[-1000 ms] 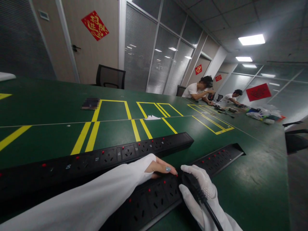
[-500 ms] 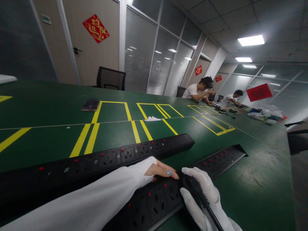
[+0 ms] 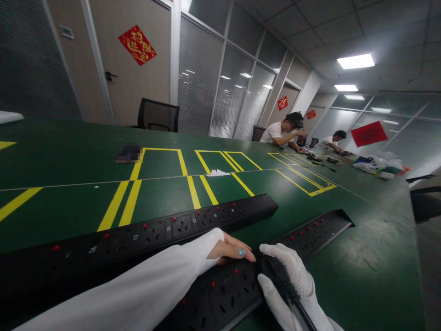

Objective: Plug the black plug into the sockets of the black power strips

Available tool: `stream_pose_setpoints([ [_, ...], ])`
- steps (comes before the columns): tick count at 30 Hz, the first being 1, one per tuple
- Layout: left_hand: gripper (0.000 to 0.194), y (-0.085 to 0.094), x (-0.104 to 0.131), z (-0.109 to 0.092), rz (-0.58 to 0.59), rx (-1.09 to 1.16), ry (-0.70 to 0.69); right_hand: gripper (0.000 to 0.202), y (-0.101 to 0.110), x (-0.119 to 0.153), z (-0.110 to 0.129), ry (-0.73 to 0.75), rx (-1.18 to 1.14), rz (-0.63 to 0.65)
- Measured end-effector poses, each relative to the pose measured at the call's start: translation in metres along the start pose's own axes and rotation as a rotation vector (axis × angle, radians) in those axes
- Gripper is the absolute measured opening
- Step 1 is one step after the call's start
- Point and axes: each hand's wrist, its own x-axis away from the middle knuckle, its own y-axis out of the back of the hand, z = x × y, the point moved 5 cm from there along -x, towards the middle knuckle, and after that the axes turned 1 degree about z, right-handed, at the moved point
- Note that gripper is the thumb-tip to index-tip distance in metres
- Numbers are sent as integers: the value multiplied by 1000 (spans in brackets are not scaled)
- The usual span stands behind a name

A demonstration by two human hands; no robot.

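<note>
A long black power strip, with red indicator lights and several sockets, runs diagonally beneath both hands. My left hand, in a long white sleeve with its fingers bare, is closed over the strip's far edge; some of its fingers are hidden behind it. In a white glove, my right hand grips a black power plug with a thick cord trailing toward me. The plug is against the top of the strip, just right of my left fingertips. Its pins are out of sight, so I cannot tell how deep it sits.
A second black power strip lies behind, across the green table. Yellow tape lines, a torn white paper scrap and a blurred dark object are farther back. Two people work beyond, near plastic bags.
The view has shifted very slightly. Both hands keep the same place on the power strip, and the plug is still in my right hand.
</note>
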Motion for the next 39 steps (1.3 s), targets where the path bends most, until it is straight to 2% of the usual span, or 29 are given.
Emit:
stream_pose_setpoints([
  [8,31,2,-1,-3,-9,-109,-21,32,-2,3,-3,-35,15,6],
  [22,29,-1,1,-2,-26,-10,16,32,-1,2,-2,-23,8,-15],
  [28,26,-3,1,-1,-22,51,43,32,0,1,-3,-16,-30,30],
  [39,26,-3,2,-3,-22,16,-5,32,3,-2,-3,-21,-108,57],
])
